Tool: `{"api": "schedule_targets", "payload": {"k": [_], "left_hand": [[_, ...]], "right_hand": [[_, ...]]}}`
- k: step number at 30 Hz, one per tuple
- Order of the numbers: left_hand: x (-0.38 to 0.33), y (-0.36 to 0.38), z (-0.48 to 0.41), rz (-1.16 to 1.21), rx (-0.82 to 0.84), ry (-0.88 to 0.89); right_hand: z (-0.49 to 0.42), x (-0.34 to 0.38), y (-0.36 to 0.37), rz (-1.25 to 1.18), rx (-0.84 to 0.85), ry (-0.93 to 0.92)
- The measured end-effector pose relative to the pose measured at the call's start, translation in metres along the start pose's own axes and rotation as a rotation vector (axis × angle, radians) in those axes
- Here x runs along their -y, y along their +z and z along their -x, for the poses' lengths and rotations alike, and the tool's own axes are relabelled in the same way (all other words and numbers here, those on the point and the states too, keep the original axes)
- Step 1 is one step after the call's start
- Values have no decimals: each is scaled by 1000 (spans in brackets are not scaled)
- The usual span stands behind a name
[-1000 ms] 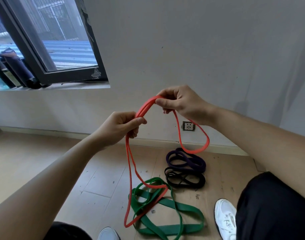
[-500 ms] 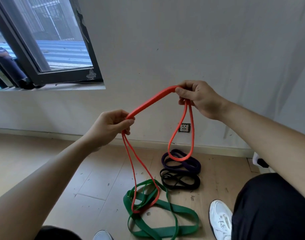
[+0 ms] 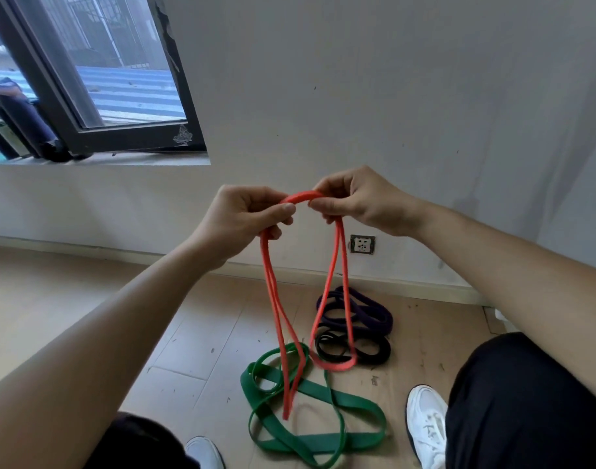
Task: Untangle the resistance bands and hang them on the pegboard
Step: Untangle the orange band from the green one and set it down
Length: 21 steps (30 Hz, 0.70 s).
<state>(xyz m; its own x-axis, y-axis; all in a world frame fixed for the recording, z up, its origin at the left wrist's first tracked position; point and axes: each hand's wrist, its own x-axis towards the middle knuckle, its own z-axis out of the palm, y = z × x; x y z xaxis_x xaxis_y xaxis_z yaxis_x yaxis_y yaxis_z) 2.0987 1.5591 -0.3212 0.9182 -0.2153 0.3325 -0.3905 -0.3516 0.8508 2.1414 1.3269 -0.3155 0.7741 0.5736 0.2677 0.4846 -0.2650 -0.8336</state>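
Both hands hold a thin red band up in front of the wall. My left hand and my right hand pinch its top close together, with a short arch of band between them. Two long loops hang down from the hands, one under each. On the floor below lie a wide green band in loose coils, a purple band and a black band near the wall. No pegboard is in view.
A grey wall with a socket faces me. An open dark-framed window is at the upper left. My white shoes and dark trouser legs stand at the bottom, on a wooden floor.
My hands have come closer together and risen slightly. The stretch of red band between them has shortened to a small arch, and the hanging loops now dangle clear above the green band.
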Motion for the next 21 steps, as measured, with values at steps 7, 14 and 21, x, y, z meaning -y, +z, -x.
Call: {"api": "schedule_targets", "payload": {"k": [7, 14, 21], "left_hand": [[14, -11, 8, -143, 185, -137], [7, -18, 9, 198, 55, -116], [-1, 6, 8, 100, 22, -13]], "right_hand": [[0, 7, -8, -136, -163, -83], [1, 8, -6, -262, -160, -18], [0, 9, 21, 2, 58, -15]]}}
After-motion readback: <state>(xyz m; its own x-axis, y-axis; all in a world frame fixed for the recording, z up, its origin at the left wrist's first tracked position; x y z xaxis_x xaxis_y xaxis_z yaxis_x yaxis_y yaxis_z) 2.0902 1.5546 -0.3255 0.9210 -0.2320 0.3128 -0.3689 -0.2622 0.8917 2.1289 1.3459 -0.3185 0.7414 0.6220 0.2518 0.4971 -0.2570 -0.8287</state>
